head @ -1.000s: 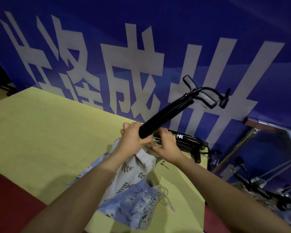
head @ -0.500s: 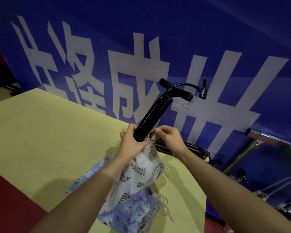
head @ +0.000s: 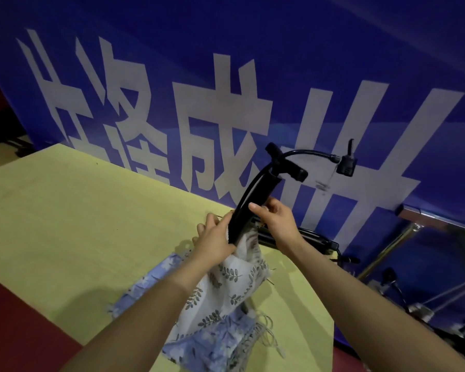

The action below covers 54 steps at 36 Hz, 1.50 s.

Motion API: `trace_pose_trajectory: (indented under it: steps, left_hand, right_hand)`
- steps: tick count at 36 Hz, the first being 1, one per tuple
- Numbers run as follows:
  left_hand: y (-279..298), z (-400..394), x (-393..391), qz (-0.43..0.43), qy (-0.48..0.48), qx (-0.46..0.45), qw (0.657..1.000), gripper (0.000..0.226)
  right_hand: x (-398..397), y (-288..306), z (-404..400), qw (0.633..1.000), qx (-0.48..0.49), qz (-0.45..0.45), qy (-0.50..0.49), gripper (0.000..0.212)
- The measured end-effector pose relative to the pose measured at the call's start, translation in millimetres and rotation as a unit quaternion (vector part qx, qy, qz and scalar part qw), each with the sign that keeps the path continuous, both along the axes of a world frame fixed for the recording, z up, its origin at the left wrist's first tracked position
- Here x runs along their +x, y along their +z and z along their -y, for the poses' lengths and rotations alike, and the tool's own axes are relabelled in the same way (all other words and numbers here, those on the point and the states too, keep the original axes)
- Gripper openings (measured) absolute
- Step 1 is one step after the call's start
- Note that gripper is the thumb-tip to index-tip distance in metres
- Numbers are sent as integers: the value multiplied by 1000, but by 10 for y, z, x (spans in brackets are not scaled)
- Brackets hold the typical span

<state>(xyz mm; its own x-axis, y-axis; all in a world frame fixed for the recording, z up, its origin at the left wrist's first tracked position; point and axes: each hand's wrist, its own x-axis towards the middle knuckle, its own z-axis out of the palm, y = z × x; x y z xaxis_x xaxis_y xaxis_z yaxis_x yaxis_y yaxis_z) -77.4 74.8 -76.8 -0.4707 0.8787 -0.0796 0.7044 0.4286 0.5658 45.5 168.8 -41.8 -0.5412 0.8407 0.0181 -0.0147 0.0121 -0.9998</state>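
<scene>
Patience first: with left hand [head: 215, 244] curled round bag [head: 226, 285] mouth and pump [head: 255, 194] barrel, right hand [head: 275, 224] pinching opposite rim, ease cloth evenly up tilted pump, sunk foot-first in bag above counter [head: 78, 210]; mind hose [head: 306, 153] snagging.

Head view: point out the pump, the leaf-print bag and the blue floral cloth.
black hand pump [head: 262, 189], head view, on the barrel just under the handle.
leaf-print bag [head: 220, 288], head view, on its white side below the mouth.
blue floral cloth [head: 215, 345], head view, on the near part beside the fringe.
</scene>
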Motion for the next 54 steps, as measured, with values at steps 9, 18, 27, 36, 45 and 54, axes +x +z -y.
trace_pose_trajectory:
  steps: [9, 18, 27, 36, 45, 54]
  left_hand:
    - [-18, -26, -35, 112, 12, 71, 991, 58]
    - [514, -106, -78, 117, 52, 300, 945, 66]
    - [704, 30, -129, -53, -84, 207, 973, 104]
    - [537, 79, -177, -72, -45, 169, 982, 79]
    - [574, 55, -162, -84, -30, 169, 982, 69]
    - [642, 40, -154, -118, -36, 139, 983, 71]
  right_hand:
    - [26, -104, 61, 998, 39, 46, 23, 32]
    - [-30, -35, 35, 980, 147, 134, 9, 31]
    - [-173, 66, 22, 943, 242, 223, 43, 35]
    - [-178, -62, 158, 940, 228, 249, 52, 35]
    - [-17, 39, 176, 964, 219, 154, 1, 42]
    - [-48, 322, 239, 914, 368, 158, -63, 31]
